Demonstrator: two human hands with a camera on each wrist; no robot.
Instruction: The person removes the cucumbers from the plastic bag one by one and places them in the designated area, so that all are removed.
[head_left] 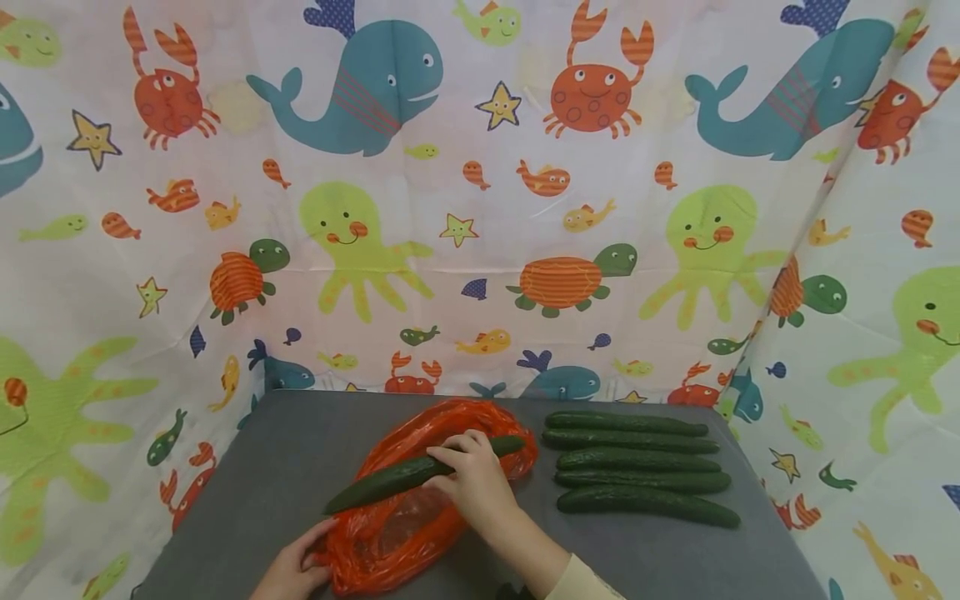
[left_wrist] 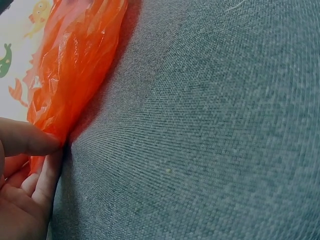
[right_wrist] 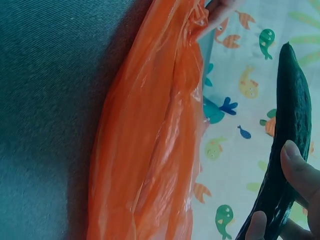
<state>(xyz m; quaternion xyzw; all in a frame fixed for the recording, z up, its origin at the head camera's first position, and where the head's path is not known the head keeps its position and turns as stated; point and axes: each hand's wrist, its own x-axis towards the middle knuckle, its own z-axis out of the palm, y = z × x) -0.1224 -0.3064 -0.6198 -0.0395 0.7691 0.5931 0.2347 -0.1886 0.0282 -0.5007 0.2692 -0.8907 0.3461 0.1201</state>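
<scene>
A dark green cucumber [head_left: 397, 478] is held by my right hand [head_left: 476, 479] above an orange plastic bag [head_left: 420, 550]. In the right wrist view the thumb and fingers wrap its middle, and the cucumber [right_wrist: 292, 105] stands apart from the bag [right_wrist: 145, 130]. My left hand [head_left: 296, 562] pinches the near left edge of the bag. Seen from the left wrist, thumb and forefinger of that hand [left_wrist: 30, 170] close on the gathered film of the bag [left_wrist: 82, 65]. The bag lies spread on the table with its orange rim bunched up.
Several cucumbers [head_left: 641, 460] lie side by side in a stack of rows on the right of the grey table [head_left: 300, 442]. A curtain printed with sea animals [head_left: 465, 250] walls the table at the back and both sides.
</scene>
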